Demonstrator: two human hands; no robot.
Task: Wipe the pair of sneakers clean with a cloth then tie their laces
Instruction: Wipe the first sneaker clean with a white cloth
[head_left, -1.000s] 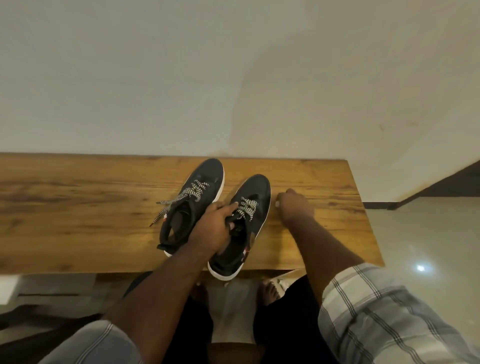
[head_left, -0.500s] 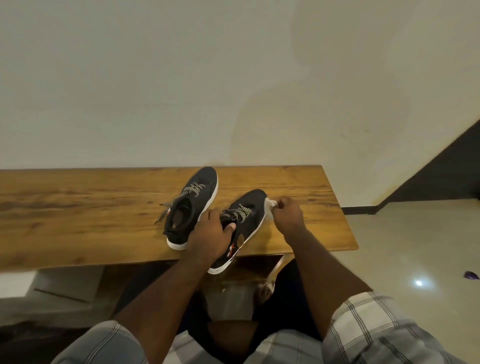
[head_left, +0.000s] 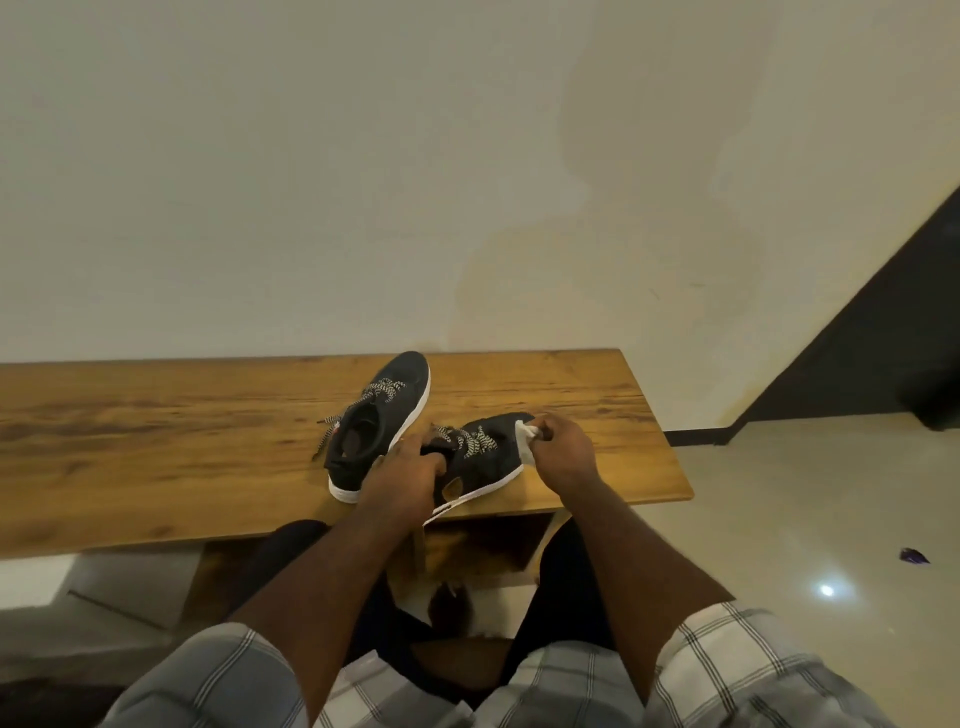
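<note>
Fingers (head_left: 537, 431) of the right hand (head_left: 563, 452) pinch a small white cloth (head_left: 523, 441) on the tilted black knit sneaker (head_left: 483, 452) gripped by the left hand (head_left: 402, 475) over the wooden surface (head_left: 156, 441); wiping barely started, 2 laces untied.

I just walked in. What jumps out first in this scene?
Two dark sneakers on a wooden bench against a pale wall. The left hand grips the near sneaker at the bench's front edge, while the right hand holds a white cloth at its toe. The far sneaker stands behind, laces loose.
</note>
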